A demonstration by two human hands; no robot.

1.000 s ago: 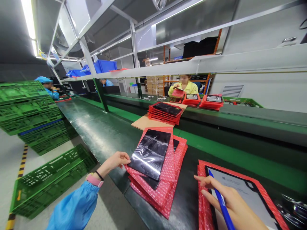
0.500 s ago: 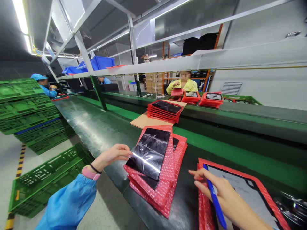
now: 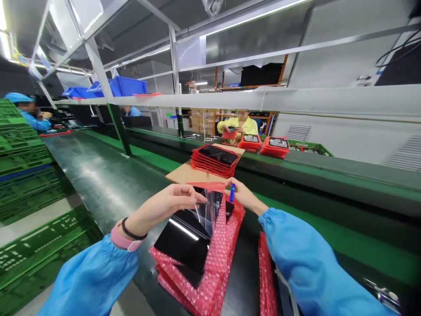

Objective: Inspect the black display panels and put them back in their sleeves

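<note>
Your left hand (image 3: 174, 204) pinches clear film (image 3: 208, 215) raised over the black panel (image 3: 184, 241); your right hand (image 3: 241, 195), gripping a blue pen (image 3: 232, 192), is by the panel's far right corner, and beneath the panel (what a shine!) lies red bubble wrap (image 3: 215, 267) on the worktop (image 3: 101, 158).

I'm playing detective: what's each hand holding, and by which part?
Left hand: clear thin plastic film, seemingly by an edge. Right hand: slim blue pen; gripped part hidden.
</note>
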